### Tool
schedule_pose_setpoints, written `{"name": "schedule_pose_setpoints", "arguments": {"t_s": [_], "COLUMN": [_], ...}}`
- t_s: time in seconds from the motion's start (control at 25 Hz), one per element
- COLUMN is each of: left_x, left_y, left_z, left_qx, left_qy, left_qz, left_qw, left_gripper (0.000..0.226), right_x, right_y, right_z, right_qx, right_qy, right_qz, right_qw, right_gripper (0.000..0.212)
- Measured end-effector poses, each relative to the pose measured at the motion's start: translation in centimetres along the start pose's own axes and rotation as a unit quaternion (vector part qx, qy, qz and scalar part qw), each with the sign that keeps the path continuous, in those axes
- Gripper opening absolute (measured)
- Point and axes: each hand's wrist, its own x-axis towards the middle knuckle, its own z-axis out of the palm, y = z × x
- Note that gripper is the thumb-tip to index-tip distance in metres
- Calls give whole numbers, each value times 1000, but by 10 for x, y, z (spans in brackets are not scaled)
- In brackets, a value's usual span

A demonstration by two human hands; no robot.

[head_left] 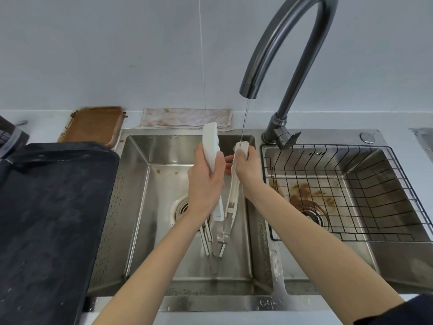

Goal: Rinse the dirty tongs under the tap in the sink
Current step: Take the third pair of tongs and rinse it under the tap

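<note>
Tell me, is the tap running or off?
Running. A thin stream of water falls from the tap spout onto the white tongs tip held in the right hand.

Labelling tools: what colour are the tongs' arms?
White arms on the tongs, with bare metal at the hinge end; head view, the only one.

black flat baking tray (54, 207): cut by left and bottom edges | curved dark metal tap (288, 43): arch top cropped | white plastic tongs (212, 146): arm middles hidden by hands
</note>
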Motion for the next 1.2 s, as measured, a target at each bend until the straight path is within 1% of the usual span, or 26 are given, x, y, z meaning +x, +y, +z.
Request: {"name": "schedule_pose_setpoints", "arguments": {"t_s": [0.04, 0.12, 0.2, 0.24, 0.28, 0.36, 0.44, 0.48, 0.56, 0.6, 0.68, 0.72, 0.8, 1.0, 1.08, 1.2], "left_x": [0, 1, 2, 2, 2, 2, 3, 4, 6, 6, 6, 5, 4, 4, 3, 2], "left_y": [0, 0, 0, 0, 0, -2, -4, -4, -6, -6, -7, -8, -8, -10, -13, -20], "left_z": [0, -1, -4, -5, -7, -9, -12, -13, -13, -13, -10, -7, -4, -1, 1, 1], "left_qx": [-1, -13, -41, -55, -69, -105, -142, -163, -217, -248, -291, -298, -308, -318, -327, -375], "left_qy": [-1, 5, 23, 33, 42, 61, 72, 72, 72, 71, 62, 56, 51, 31, 14, 5], "left_qz": [2, 2, -4, -8, -14, -31, -51, -67, -128, -165, -215, -227, -245, -266, -275, -319], "left_qw": [1000, 1000, 999, 998, 997, 992, 986, 982, 965, 952, 930, 925, 918, 909, 904, 871], "left_gripper": [9, 9, 8, 8, 7, 7, 15, 18, 20, 18, 16, 17, 20, 19, 20, 22], "right_x": [2, 6, 9, 10, 11, 10, 10, 9, 5, 4, 1, 0, 0, 0, -1, -4], "right_y": [0, -5, -14, -17, -20, -21, -17, -16, -17, -19, -26, -29, -34, -35, -36, -40], "right_z": [1, 4, 5, 5, 4, 3, -1, -3, -5, -5, -4, -3, -2, -4, -6, -9], "right_qx": [0, 21, 61, 82, 117, 218, 292, 315, 356, 375, 390, 385, 376, 410, 434, 476], "right_qy": [14, 13, -29, -63, -103, -181, -227, -240, -250, -249, -243, -240, -239, -249, -245, -239], "right_qz": [17, 62, 108, 122, 132, 151, 143, 126, 107, 110, 130, 141, 160, 182, 180, 150], "right_qw": [1000, 998, 992, 987, 979, 947, 918, 910, 894, 886, 878, 880, 881, 858, 848, 833], "right_gripper": [23, 35, 46, 48, 46, 36, 20, 16, 22, 23, 9, 9, 19, 31, 30, 18]}}
